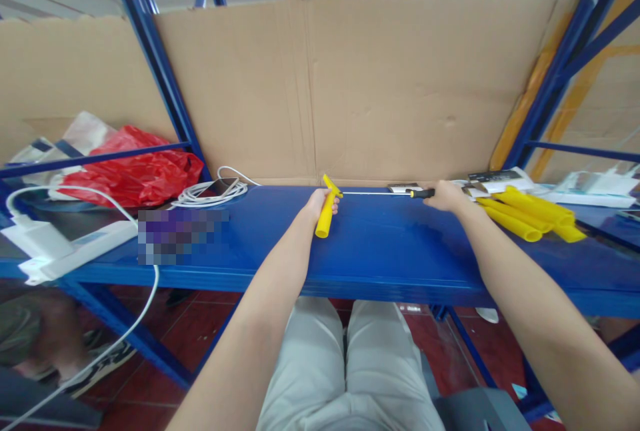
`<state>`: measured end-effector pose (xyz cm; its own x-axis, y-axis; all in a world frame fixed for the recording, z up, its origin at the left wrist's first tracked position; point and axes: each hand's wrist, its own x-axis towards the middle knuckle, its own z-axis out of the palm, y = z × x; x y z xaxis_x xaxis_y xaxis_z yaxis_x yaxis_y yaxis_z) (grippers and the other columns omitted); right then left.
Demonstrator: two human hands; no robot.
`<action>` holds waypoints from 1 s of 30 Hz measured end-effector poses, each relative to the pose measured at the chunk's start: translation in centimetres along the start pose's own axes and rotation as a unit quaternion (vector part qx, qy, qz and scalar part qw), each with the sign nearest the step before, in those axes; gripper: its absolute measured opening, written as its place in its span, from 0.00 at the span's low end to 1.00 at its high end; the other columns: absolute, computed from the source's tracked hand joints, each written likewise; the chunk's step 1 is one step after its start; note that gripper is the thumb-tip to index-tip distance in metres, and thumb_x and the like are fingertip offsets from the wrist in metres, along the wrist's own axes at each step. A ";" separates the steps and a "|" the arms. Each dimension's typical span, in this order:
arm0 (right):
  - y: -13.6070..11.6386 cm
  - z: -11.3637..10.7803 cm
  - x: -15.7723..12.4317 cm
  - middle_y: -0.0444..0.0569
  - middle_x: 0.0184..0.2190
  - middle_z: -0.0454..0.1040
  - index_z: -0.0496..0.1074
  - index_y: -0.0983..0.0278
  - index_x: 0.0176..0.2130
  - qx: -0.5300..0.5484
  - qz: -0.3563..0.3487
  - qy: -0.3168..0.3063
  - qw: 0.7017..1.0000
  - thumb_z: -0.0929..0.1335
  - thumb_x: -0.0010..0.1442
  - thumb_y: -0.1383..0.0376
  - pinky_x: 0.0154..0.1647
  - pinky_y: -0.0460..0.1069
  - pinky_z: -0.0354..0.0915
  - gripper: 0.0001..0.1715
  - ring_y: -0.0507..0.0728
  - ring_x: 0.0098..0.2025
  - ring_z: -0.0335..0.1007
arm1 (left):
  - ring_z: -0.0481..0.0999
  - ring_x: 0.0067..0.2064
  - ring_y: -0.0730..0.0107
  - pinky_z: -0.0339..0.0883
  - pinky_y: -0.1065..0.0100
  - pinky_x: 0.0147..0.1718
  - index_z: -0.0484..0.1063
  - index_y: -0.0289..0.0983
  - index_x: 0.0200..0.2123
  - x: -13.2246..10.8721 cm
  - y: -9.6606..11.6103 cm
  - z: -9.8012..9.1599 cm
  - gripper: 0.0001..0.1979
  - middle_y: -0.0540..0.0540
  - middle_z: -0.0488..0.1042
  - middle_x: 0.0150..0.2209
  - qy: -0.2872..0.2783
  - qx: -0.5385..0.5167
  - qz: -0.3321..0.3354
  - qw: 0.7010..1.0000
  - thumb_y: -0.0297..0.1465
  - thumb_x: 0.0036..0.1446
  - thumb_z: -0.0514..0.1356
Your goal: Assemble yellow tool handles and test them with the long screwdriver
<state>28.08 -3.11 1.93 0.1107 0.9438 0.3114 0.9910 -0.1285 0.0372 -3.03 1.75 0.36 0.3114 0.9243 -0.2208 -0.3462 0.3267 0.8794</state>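
My left hand (320,203) is closed around a yellow plastic tube (327,212) held over the blue shelf (370,251). My right hand (445,196) grips the black and yellow handle of a long screwdriver (395,193). Its thin shaft runs left and its tip meets the upper end of the tube. Both hands hover just above the shelf surface, near the cardboard back wall (360,84).
Several more yellow tubes (530,214) lie on the shelf at the right, beside white packets (500,181). A coiled white cable (213,192) and a red plastic bag (135,167) sit at the left, with a white power strip (65,247). Blue rack uprights (160,64) flank the bay.
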 end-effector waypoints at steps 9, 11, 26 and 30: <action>0.2 0.2 0.1 0.55 0.42 0.81 0.80 0.62 0.47 0.011 -0.006 -0.036 0.999 0.68 0.53 0.67 0.45 0.52 0.67 0.21 0.66 0.49 0.76 | 0.55 0.12 0.73 0.52 0.73 0.10 0.65 0.34 0.41 0.2 -0.3 -0.1 0.11 0.52 0.59 0.18 -0.003 0.041 -0.002 0.999 0.29 0.67 0.44; -0.3 -0.2 -0.3 0.58 0.45 0.80 0.78 0.62 0.49 -0.011 0.017 -0.012 1.000 0.68 0.54 0.67 0.48 0.54 0.67 0.22 0.66 0.51 0.75 | 0.56 0.12 0.73 0.52 0.74 0.10 0.65 0.34 0.41 0.2 -0.5 0.1 0.11 0.52 0.60 0.18 0.002 0.060 -0.009 0.998 0.29 0.67 0.44; -0.1 0.3 0.2 0.59 0.45 0.80 0.77 0.65 0.51 -0.028 -0.022 -0.013 0.999 0.66 0.55 0.63 0.46 0.53 0.67 0.24 0.66 0.49 0.76 | 0.56 0.13 0.74 0.52 0.74 0.12 0.63 0.35 0.39 -0.9 -0.5 1.6 0.11 0.53 0.59 0.18 0.061 0.097 0.001 0.993 0.29 0.68 0.43; 0.3 0.7 0.5 0.59 0.44 0.79 0.78 0.66 0.47 -0.068 -0.064 -0.006 0.996 0.68 0.53 0.64 0.47 0.52 0.67 0.22 0.65 0.49 0.75 | 0.56 0.13 0.73 0.52 0.74 0.12 0.63 0.35 0.39 -0.8 -0.6 1.5 0.10 0.53 0.59 0.18 0.073 0.092 0.002 0.993 0.28 0.68 0.43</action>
<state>28.47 -2.42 1.45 -0.0145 0.9586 0.2844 0.9779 -0.0457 0.2038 -1.76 0.52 0.68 0.1750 0.9486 -0.2638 -0.1757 0.2937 0.9396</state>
